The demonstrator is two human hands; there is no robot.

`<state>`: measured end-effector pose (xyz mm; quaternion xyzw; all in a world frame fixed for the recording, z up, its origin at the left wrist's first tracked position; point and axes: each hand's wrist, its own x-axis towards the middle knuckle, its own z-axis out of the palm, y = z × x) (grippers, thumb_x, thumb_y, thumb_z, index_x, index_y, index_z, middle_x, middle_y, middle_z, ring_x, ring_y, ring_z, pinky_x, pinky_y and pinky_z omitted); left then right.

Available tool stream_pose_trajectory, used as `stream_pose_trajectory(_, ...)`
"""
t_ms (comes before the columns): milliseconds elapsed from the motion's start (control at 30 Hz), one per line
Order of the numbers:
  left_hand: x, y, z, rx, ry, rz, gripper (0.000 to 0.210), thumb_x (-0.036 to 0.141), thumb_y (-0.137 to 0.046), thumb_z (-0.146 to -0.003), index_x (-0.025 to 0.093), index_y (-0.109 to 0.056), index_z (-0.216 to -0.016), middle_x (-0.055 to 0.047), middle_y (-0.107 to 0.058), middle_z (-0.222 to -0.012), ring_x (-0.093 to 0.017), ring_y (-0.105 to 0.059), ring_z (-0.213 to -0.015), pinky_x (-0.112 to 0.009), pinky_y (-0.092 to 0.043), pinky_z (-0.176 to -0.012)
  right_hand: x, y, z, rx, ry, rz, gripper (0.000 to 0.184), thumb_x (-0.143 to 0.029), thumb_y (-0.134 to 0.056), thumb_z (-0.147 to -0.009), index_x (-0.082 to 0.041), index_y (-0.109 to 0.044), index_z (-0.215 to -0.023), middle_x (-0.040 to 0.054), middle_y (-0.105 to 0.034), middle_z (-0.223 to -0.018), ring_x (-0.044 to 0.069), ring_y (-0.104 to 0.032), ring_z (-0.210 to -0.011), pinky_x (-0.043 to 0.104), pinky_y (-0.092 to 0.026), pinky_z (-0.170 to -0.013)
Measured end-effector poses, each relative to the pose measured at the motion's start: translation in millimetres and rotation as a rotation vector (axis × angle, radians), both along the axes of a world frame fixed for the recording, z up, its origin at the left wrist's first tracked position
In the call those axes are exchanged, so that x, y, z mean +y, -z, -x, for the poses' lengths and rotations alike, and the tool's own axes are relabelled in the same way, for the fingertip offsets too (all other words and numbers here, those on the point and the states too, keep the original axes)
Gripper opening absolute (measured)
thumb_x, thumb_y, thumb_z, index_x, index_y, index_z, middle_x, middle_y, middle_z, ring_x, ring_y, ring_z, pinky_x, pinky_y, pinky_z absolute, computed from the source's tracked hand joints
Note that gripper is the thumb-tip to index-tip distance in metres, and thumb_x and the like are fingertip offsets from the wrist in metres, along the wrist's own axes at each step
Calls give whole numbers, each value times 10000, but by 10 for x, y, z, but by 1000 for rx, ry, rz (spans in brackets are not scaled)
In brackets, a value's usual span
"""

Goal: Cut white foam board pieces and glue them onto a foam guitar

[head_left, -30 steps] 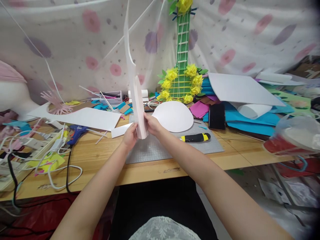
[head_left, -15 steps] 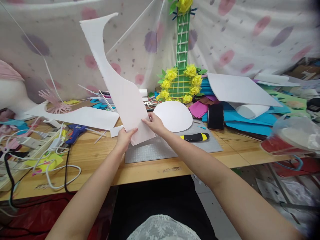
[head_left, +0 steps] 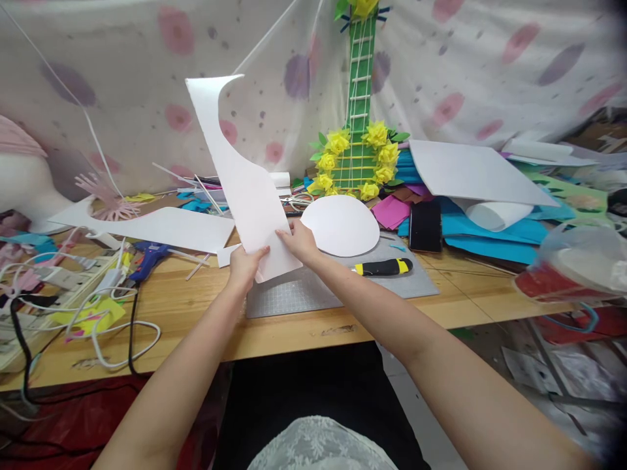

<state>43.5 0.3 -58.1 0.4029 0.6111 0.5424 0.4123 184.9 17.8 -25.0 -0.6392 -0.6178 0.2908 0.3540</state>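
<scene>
Nearest you is the front edge of the counter (head_left: pixel 304 334); the grey cutting mat (head_left: pixel 289 301) lies on it. Over the mat, your left hand (head_left: pixel 245 266) grips the white cut-out sheet (head_left: pixel 257 199) at its lower left; your right hand (head_left: pixel 300 241) pinches its right edge. Both hands are closed to the sheet's thickness. The sheet is tilted, its top leaning left. To its right lie the black-and-yellow tool (head_left: pixel 385 267) and, beyond it, the white oval piece (head_left: pixel 341 226). The green guitar model (head_left: pixel 360 98) stands behind.
</scene>
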Motion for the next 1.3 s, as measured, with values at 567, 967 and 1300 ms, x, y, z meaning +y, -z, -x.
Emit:
stream_pose_trajectory(567, 2, -188, -28, -228, -31, -22, 378, 188, -742, -558, 152, -621, -914, -83, -675, -959, -213, -629, -895, -357, -488, -839, 44, 121, -8, 76, -140, 54, 257, -358, -462, -839, -178, -527, -1010, 75, -624, -1063, 194, -582, -942, 303, -434, -789)
stream_pose_trajectory(967, -134, -284, 95, -525, -71, -21, 222, 175, -640, -718, 181, -613, -938, -48, -655, -1048, -165, -614, -948, -247, -519, -771, 109, 164, -281, -278, -434, 32, 420, -477, -353, -880, -208, -642, -1027, 54, -647, -1094, 208, -583, -972, 279, -405, -809)
stream_pose_trajectory(1300, -126, -110, 424, -442, 89, 369, 268, 335, -515, -823, 146, -553, -1010, -100, -655, -813, -201, -656, -725, -359, -540, -685, 161, 282, -773, -321, -507, 132, 426, -473, -403, -861, -214, -620, -1119, 53, -606, -1185, 206, -567, -1012, 283, -407, -847)
